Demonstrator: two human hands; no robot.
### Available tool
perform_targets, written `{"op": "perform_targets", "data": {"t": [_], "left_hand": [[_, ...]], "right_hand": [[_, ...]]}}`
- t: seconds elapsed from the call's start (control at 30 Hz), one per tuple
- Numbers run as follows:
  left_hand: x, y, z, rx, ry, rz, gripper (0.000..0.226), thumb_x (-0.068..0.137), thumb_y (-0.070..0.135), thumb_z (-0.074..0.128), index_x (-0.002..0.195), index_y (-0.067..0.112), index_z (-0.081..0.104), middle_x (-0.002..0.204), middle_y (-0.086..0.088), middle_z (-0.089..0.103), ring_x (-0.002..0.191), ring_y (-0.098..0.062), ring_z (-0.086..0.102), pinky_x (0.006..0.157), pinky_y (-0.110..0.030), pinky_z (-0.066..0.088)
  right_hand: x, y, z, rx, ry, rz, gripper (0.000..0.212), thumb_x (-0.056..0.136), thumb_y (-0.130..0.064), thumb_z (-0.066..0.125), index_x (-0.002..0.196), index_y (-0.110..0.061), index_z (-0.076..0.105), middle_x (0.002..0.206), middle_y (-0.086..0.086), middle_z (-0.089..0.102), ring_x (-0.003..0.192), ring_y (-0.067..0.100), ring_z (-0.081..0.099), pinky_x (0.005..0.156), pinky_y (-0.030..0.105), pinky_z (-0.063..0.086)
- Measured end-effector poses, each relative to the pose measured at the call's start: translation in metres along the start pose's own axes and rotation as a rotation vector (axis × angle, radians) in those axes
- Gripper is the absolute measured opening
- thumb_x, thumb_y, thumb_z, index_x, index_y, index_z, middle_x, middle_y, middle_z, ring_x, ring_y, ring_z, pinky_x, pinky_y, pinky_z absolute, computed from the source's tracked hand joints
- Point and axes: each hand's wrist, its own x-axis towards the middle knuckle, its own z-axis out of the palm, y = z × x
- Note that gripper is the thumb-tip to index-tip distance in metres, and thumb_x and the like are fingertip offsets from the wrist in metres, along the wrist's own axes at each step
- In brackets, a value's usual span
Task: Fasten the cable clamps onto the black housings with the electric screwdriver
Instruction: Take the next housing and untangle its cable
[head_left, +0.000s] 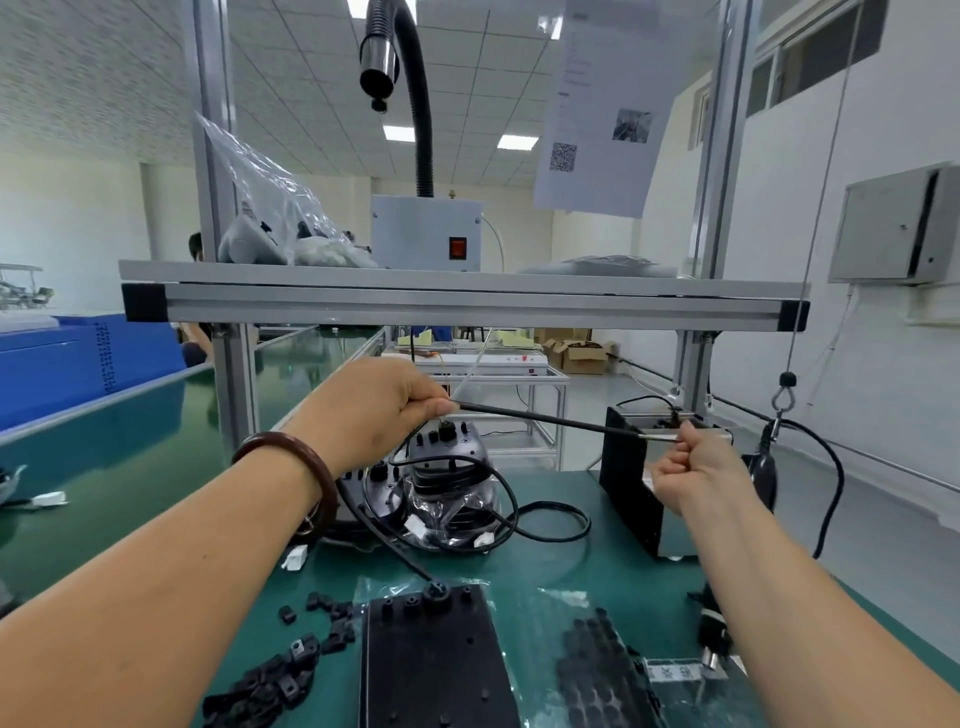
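Loose cable clamps lie scattered on the green mat at the near left. They are small black blocks, and a few show a pale hole. Just right of them, at the near centre, one black housing lies flat, a dark slab with a row of round glands along its far edge. Farther back stand more housings, wrapped in clear plastic among looped leads and white plugs.

Above these the left hand is curled in a fist round one end of a thin black cable. The cable runs taut to the right hand, which pinches its bare metal tip. Behind that hand stands a black box. At the far right the electric screwdriver hangs from a hook, partly hidden by the forearm.
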Motion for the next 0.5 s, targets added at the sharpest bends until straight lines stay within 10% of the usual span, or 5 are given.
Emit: {"op": "perform_targets", "data": {"t": [0.5], "left_hand": [[-0.006, -0.012, 0.018, 0.03, -0.024, 0.033, 0.028, 0.093, 0.044, 0.05, 0.103, 0.03, 0.072, 0.074, 0.017, 0.052, 0.078, -0.009, 0.05, 0.073, -0.025, 0.041]], "right_hand": [[0.011, 0.017, -0.005, 0.095, 0.134, 0.003, 0.027, 0.1, -0.011, 0.048, 0.076, -0.022, 0.045, 0.063, -0.009, 0.034, 0.026, 0.001, 0.03, 0.028, 0.012, 0.017]]}}
